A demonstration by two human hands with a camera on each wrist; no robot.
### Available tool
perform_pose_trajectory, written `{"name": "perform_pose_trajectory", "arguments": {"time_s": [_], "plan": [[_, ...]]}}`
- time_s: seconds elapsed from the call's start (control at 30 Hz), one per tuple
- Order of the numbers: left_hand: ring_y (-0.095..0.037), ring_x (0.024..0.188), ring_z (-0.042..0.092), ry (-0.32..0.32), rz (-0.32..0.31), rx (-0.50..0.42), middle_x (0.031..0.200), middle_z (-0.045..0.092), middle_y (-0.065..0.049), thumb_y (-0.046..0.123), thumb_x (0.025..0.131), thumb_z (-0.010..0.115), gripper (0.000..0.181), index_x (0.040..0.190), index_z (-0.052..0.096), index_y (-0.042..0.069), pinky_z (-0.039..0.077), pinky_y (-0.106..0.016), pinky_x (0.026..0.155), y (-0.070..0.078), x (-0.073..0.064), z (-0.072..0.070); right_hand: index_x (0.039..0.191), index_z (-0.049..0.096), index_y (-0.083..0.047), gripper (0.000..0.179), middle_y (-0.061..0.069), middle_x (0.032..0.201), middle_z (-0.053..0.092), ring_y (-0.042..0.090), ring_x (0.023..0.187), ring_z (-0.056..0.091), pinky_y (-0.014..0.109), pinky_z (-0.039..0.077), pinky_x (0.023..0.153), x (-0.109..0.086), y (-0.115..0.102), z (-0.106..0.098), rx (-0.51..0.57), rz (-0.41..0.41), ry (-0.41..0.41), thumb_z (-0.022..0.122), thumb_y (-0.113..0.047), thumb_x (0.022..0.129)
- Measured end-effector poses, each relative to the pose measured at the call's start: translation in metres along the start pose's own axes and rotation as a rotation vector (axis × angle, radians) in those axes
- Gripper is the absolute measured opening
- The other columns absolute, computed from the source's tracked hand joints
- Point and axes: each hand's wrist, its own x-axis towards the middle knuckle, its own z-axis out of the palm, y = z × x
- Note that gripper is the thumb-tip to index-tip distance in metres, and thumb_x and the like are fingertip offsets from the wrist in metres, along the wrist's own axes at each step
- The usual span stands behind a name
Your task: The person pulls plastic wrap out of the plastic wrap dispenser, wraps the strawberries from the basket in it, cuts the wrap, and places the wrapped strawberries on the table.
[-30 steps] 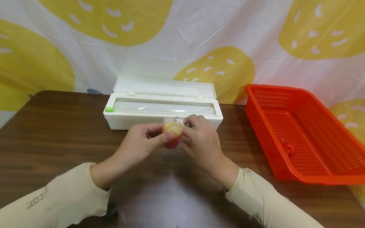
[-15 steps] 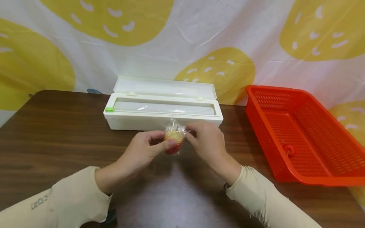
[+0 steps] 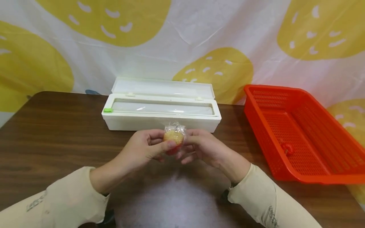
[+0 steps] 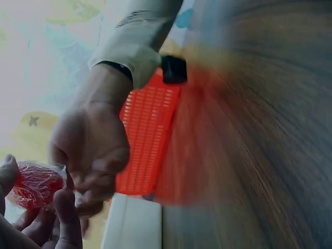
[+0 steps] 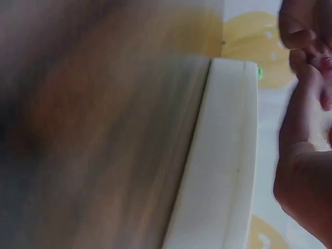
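In the head view, a small round yellow-topped, red-bottomed fruit-like piece [image 3: 174, 137] is wrapped in crinkled clear plastic film [image 3: 174, 127]. My left hand [image 3: 142, 144] grips it between thumb and fingers from the left. My right hand [image 3: 206, 145] pinches the film at its right side, the lower fingers loosely bent below. The left wrist view gives a close look at the wrapped red side [image 4: 37, 184], with the right hand [image 4: 93, 148] right beside it. In the right wrist view the left hand [image 5: 306, 171] shows at the right edge, most of the piece hidden.
A white cling film dispenser [image 3: 159, 123] with its lid raised and a green cutter tab [image 3: 108, 110] stands behind my hands. At the right is a red plastic basket [image 3: 285, 172] with a small red piece [image 3: 287, 148] inside. A patterned cloth [image 3: 137, 60] hangs behind the brown table [image 3: 57, 136].
The film's loose ends, pulled up half a second ago, now lie lower over the piece. My right hand has turned from back up to side-on, its lower fingers now showing underneath.
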Motion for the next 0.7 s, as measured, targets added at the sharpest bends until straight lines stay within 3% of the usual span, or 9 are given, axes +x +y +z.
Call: {"name": "perform_pose_trajectory", "arguments": {"time_s": [0.07,0.13,0.23,0.33,0.43,0.5,0.57,0.7], "plan": [[-0.007,0.08,0.065,0.003,-0.007,0.033,0.103,0.071,-0.017,0.028,0.086,0.069,0.043,0.113,0.062,-0.004,0.055,-0.031,0.061,-0.001,-0.001,-0.001,0.11,0.054,-0.005,0.029,-0.002,0.084,0.069,0.014,0.075,0.066,0.03,0.057,0.07,0.001,-0.001,-0.004,0.206,0.062,-0.073,0.032,-0.013,0.093],[-0.007,0.078,0.065,-0.018,0.004,0.064,0.1,0.072,-0.016,0.027,0.085,0.071,0.041,0.111,0.063,-0.003,0.053,-0.03,0.057,-0.003,-0.001,-0.001,0.113,0.052,-0.005,0.032,-0.001,0.091,0.069,0.014,0.081,0.067,0.03,0.056,0.075,0.001,-0.002,-0.007,0.291,0.059,-0.101,0.028,-0.017,0.095],[-0.006,0.078,0.065,-0.078,0.043,0.079,0.099,0.072,-0.016,0.023,0.083,0.073,0.039,0.109,0.064,-0.004,0.052,-0.028,0.055,-0.007,-0.002,0.002,0.124,0.049,-0.002,0.044,-0.001,0.098,0.068,0.014,0.087,0.066,0.03,0.054,0.08,0.003,-0.002,-0.008,0.27,0.087,-0.109,0.033,-0.034,0.099],[-0.006,0.076,0.065,-0.125,0.06,0.075,0.097,0.072,-0.016,0.02,0.082,0.074,0.035,0.106,0.064,-0.004,0.051,-0.028,0.052,-0.01,-0.002,0.008,0.136,0.041,0.001,0.066,-0.001,0.101,0.066,0.011,0.09,0.064,0.028,0.052,0.08,0.006,-0.001,-0.003,0.221,0.096,-0.126,0.051,-0.047,0.093],[-0.008,0.072,0.066,-0.153,0.035,0.061,0.094,0.073,-0.016,0.021,0.082,0.074,0.034,0.104,0.064,-0.004,0.05,-0.032,0.046,-0.011,-0.002,0.013,0.139,0.039,0.003,0.063,-0.002,0.1,0.068,0.01,0.09,0.065,0.025,0.053,0.079,0.011,-0.001,0.002,0.203,0.053,-0.136,0.056,-0.037,0.094],[-0.01,0.066,0.065,-0.162,0.0,0.045,0.091,0.074,-0.016,0.022,0.082,0.074,0.035,0.103,0.064,-0.004,0.049,-0.034,0.043,-0.013,-0.002,0.016,0.136,0.039,0.007,0.053,-0.002,0.093,0.069,0.009,0.084,0.066,0.023,0.055,0.075,0.014,-0.003,0.004,0.207,0.014,-0.089,0.054,-0.024,0.096],[-0.012,0.061,0.064,-0.156,-0.037,0.043,0.089,0.074,-0.015,0.024,0.082,0.074,0.035,0.102,0.064,-0.003,0.048,-0.033,0.042,-0.015,-0.003,0.018,0.133,0.039,0.011,0.039,-0.003,0.085,0.069,0.009,0.079,0.066,0.023,0.055,0.074,0.016,-0.004,0.005,0.214,-0.007,-0.021,0.042,-0.009,0.1],[-0.012,0.053,0.058,-0.121,-0.091,0.05,0.087,0.075,-0.011,0.025,0.08,0.076,0.036,0.101,0.063,-0.002,0.046,-0.03,0.039,-0.016,-0.004,0.017,0.122,0.048,0.011,0.028,-0.001,0.076,0.067,0.01,0.072,0.066,0.025,0.056,0.073,0.017,-0.005,0.007,0.276,-0.048,0.156,0.043,-0.002,0.098]]}}
